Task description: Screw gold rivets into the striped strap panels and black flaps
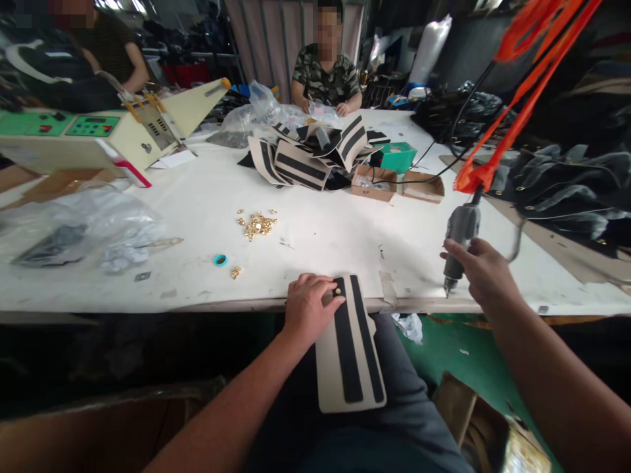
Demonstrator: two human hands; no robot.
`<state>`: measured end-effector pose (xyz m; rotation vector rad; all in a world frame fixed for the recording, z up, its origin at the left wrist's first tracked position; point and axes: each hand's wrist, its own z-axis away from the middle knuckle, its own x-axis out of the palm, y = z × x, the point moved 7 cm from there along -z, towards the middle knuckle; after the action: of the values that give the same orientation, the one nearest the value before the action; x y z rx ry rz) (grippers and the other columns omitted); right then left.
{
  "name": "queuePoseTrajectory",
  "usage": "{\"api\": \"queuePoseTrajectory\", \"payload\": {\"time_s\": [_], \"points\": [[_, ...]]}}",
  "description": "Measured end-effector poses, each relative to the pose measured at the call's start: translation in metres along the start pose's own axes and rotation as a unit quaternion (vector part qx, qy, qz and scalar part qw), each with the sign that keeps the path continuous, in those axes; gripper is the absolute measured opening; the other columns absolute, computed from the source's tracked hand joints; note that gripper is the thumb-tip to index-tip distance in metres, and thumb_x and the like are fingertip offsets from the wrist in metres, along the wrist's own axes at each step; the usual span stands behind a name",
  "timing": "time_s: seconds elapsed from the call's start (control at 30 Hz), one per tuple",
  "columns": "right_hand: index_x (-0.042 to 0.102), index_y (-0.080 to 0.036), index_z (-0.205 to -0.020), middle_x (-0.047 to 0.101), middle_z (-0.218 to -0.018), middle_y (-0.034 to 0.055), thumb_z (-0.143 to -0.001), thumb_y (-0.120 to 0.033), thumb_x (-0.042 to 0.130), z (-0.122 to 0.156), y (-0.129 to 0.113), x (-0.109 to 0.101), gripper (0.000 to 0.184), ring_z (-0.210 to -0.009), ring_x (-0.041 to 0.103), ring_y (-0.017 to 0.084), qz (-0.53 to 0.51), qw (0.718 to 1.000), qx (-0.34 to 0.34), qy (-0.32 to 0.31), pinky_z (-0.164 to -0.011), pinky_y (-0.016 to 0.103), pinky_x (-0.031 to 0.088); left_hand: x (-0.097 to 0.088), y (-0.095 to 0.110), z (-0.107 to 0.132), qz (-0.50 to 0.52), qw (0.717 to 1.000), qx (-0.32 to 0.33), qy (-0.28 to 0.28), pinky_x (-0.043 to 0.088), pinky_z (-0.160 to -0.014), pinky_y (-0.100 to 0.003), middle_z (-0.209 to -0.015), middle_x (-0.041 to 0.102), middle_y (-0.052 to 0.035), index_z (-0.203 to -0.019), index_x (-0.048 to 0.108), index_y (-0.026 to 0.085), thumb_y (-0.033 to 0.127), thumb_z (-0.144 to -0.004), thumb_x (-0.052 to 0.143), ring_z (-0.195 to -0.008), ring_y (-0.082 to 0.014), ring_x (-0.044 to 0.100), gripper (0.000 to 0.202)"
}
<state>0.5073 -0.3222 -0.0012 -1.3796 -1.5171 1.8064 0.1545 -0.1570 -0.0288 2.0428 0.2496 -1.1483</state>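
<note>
My left hand (311, 303) is closed on the upper left edge of a beige panel with two black stripes (351, 345). The panel's top rests at the table's front edge and its lower part hangs over my lap. Close to my thumb and fingertips, a small gold stud (338, 290) sits on the left stripe. In my right hand (480, 266) is a grey electric screwdriver (462, 230), held upright with its tip pointing down near the table's front edge. Orange straps (517, 118) suspend it from above.
Gold metal pieces (259, 225) lie in a pile near a small blue ring (220, 260). Striped panels (303, 161) are heaped further back beside cardboard boxes (373, 182) and a green box (398, 157). A machine (123, 131) stands at left; a co-worker (326, 79) sits opposite.
</note>
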Motion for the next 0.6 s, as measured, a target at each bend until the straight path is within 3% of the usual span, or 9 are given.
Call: {"api": "queuePoseTrajectory", "payload": {"time_s": [0.1, 0.17, 0.27, 0.37, 0.5, 0.6], "points": [[0.068, -0.020, -0.090, 0.065, -0.072, 0.0035, -0.076, -0.058, 0.087, 0.006, -0.005, 0.023, 0.045, -0.063, 0.062, 0.020, -0.085, 0.994, 0.062, -0.038, -0.052, 0.030, 0.047, 0.002, 0.000, 0.000, -0.001, 1.000, -0.008, -0.004, 0.048, -0.098, -0.047, -0.118, 0.081, 0.0013, -0.100, 0.078, 0.028, 0.031, -0.085, 0.088, -0.116, -0.0274, 0.065, 0.018], [0.066, -0.020, -0.082, 0.061, -0.066, 0.0006, -0.075, -0.054, 0.090, 0.024, -0.032, 0.042, 0.042, -0.058, 0.058, 0.017, -0.163, 0.984, 0.022, -0.063, -0.051, 0.029, 0.047, 0.002, 0.000, 0.000, 0.002, 1.000, -0.010, -0.008, 0.047, -0.097, -0.047, -0.119, 0.081, 0.0011, -0.100, 0.078, 0.027, 0.032, -0.085, 0.088, -0.116, -0.0272, 0.064, 0.018], [0.062, -0.021, -0.071, 0.055, -0.061, -0.0028, -0.075, -0.052, 0.092, 0.064, -0.088, 0.082, 0.044, -0.054, 0.055, 0.015, -0.294, 0.941, -0.078, -0.148, -0.055, 0.029, 0.053, 0.002, 0.001, -0.001, 0.007, 1.000, -0.013, -0.016, 0.047, -0.097, -0.047, -0.118, 0.081, 0.0007, -0.101, 0.078, 0.026, 0.033, -0.085, 0.088, -0.116, -0.0273, 0.064, 0.019], [0.063, -0.020, -0.072, 0.057, -0.059, -0.0024, -0.078, -0.051, 0.091, 0.096, -0.124, 0.128, 0.042, -0.051, 0.056, 0.015, -0.335, 0.909, -0.110, -0.222, -0.050, 0.028, 0.052, 0.001, 0.001, -0.002, 0.009, 1.000, -0.016, -0.016, 0.046, -0.096, -0.048, -0.117, 0.081, 0.0008, -0.100, 0.078, 0.025, 0.033, -0.083, 0.090, -0.116, -0.0280, 0.064, 0.021], [0.060, -0.021, -0.068, 0.059, -0.060, -0.0018, -0.080, -0.052, 0.091, 0.114, -0.134, 0.177, 0.045, -0.051, 0.058, 0.015, -0.328, 0.901, -0.119, -0.260, -0.044, 0.025, 0.047, 0.001, 0.001, -0.001, 0.010, 1.000, -0.012, -0.012, 0.046, -0.095, -0.048, -0.117, 0.081, 0.0005, -0.102, 0.078, 0.026, 0.033, -0.082, 0.090, -0.116, -0.0281, 0.064, 0.024], [0.056, -0.021, -0.065, 0.057, -0.060, -0.0026, -0.079, -0.053, 0.091, 0.114, -0.126, 0.193, 0.050, -0.051, 0.056, 0.014, -0.309, 0.908, -0.128, -0.253, -0.046, 0.025, 0.048, 0.000, 0.000, 0.000, 0.016, 1.000, -0.006, -0.008, 0.045, -0.095, -0.048, -0.118, 0.081, 0.0011, -0.103, 0.077, 0.026, 0.034, -0.082, 0.090, -0.118, -0.0281, 0.063, 0.025]]}}
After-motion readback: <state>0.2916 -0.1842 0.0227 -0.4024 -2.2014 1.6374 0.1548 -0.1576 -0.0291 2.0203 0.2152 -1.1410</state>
